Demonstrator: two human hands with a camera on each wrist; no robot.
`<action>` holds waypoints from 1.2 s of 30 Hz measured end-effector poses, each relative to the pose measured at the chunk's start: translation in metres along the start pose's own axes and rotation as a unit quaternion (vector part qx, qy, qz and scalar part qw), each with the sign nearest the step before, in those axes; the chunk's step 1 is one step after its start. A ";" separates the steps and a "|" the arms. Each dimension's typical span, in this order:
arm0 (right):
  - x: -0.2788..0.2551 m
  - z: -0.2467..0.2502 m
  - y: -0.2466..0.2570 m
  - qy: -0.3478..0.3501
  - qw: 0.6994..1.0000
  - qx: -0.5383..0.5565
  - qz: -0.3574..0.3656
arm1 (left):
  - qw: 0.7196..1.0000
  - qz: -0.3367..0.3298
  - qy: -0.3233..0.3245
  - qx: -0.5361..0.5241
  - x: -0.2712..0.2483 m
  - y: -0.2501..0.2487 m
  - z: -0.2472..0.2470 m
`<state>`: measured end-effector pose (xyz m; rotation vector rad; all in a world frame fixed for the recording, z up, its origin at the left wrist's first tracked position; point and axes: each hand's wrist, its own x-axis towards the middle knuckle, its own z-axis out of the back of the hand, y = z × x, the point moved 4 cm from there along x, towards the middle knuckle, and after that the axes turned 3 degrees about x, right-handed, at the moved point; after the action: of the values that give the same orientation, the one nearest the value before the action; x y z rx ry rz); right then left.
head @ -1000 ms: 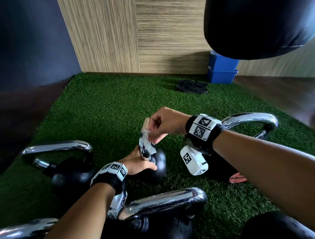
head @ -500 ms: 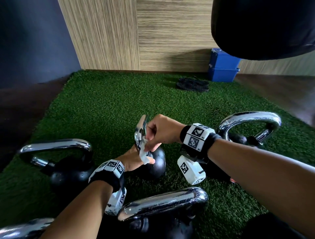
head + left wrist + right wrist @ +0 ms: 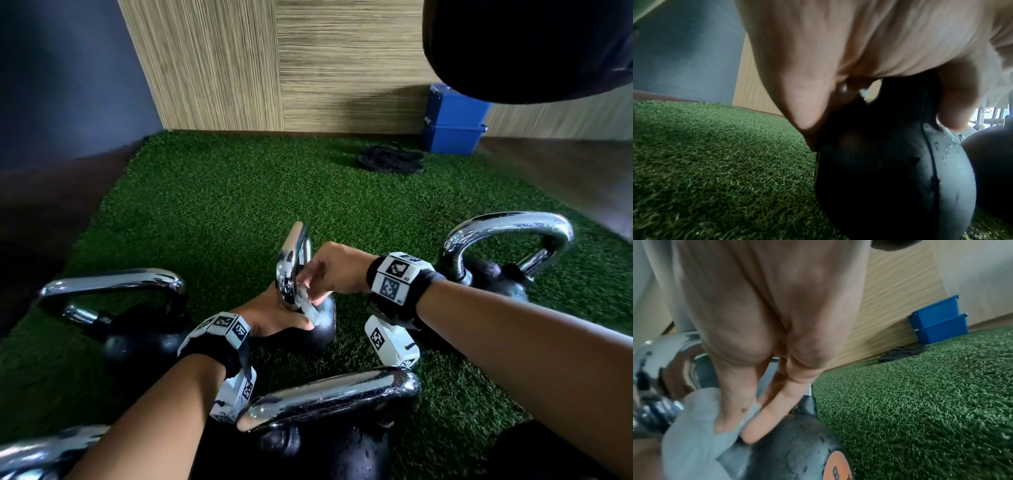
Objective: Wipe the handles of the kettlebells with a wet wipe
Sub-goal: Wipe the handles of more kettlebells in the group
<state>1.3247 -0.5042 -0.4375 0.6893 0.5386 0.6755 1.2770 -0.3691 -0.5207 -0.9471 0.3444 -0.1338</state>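
Observation:
A small black kettlebell with a chrome handle stands on the green turf in the middle. My right hand pinches a white wet wipe against the lower end of that handle, where it meets the ball. In the right wrist view the wipe bunches under my fingers on the ball. My left hand grips the kettlebell's ball from the near left side; the left wrist view shows its fingers curled over the ball.
Larger chrome-handled kettlebells stand at the left, right and close in front. Blue boxes and a black sandal lie by the wood wall. A black punching bag hangs at top right.
My right hand has slid the wipe down the handle from near its top to its base at the ball. The left hand has stayed on the kettlebell.

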 end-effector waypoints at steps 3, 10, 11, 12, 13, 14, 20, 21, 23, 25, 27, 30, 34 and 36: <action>-0.001 -0.002 -0.003 0.029 1.000 -0.001 -0.011 | 1.000 -0.009 -0.001 0.010 0.000 -0.002 -0.001; -0.009 -0.002 0.002 0.077 0.993 0.091 -0.018 | 0.994 0.015 0.005 0.104 0.001 0.003 -0.004; -0.009 -0.002 0.003 0.085 0.991 0.097 -0.027 | 0.996 0.012 0.000 0.094 0.001 0.004 -0.004; -0.010 -0.002 0.004 0.090 0.991 0.098 -0.032 | 0.996 0.012 -0.004 0.089 0.002 0.004 -0.004; -0.010 -0.002 0.004 0.091 0.991 0.096 -0.032 | 0.996 0.014 -0.004 0.091 0.002 0.005 -0.004; -0.011 -0.001 0.005 0.090 0.991 0.097 -0.027 | 0.995 0.015 0.000 0.097 0.003 0.006 -0.004; -0.017 -0.003 0.003 0.125 0.966 0.228 -0.017 | 0.989 0.021 0.012 0.145 0.007 0.012 -0.007; -0.016 -0.005 0.002 0.129 0.956 0.261 -0.024 | 0.990 0.022 0.018 0.136 0.007 0.013 -0.008; -0.014 -0.006 -0.002 0.133 0.929 0.342 -0.038 | 0.993 0.025 0.022 0.115 0.007 0.016 -0.009; -0.013 -0.006 -0.004 0.122 0.911 0.392 -0.040 | 0.991 0.028 0.011 0.130 0.007 0.017 -0.008; -0.011 -0.005 -0.004 0.095 0.897 0.429 -0.044 | 0.991 0.023 -0.001 0.132 0.007 0.014 -0.007; -0.008 -0.007 -0.008 0.075 0.875 0.476 -0.054 | 0.992 -0.002 -0.005 0.129 0.009 0.009 -0.008; -0.005 -0.008 -0.008 0.073 0.870 0.484 -0.054 | 0.992 -0.027 -0.011 0.120 0.006 0.004 -0.009; 0.000 -0.005 -0.011 0.030 0.865 0.499 -0.055 | 0.994 -0.050 -0.026 0.093 0.006 0.002 -0.010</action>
<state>1.3257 -0.5089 -0.4485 1.5966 0.9905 0.2633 1.2794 -0.3773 -0.5292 -0.7826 0.2323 -0.2279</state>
